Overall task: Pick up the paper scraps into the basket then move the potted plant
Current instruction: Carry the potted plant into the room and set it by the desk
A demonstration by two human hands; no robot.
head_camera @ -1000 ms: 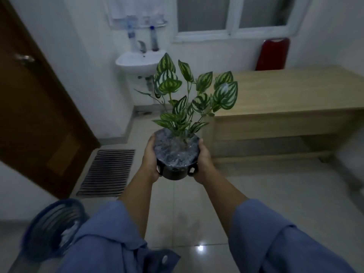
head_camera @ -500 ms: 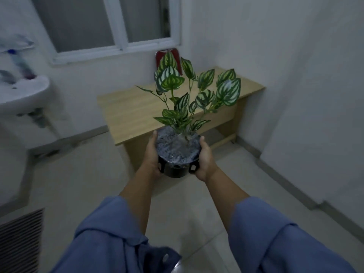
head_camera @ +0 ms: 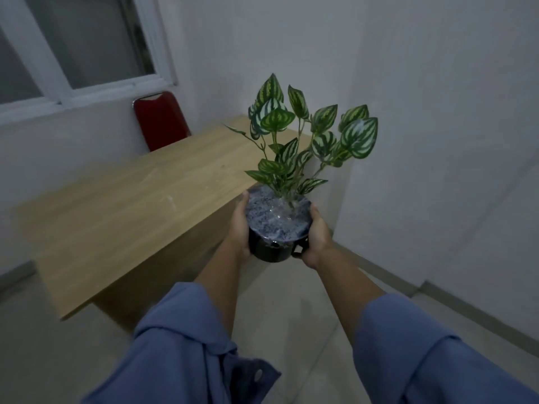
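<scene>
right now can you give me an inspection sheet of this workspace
surface: light wooden table, top bare, faint scuffs
job's things: green striped-leaf plant in a round black pot, held upright in the air by the table's right end; basket and paper scraps nothing seen
clutter: nothing seen
hands: left hand and right hand clasp opposite sides of the pot; blue sleeves pushed up
cables: nothing seen
surroundings: red chair back behind the table, white-framed window above, white walls, pale tiled floor, dim light
</scene>
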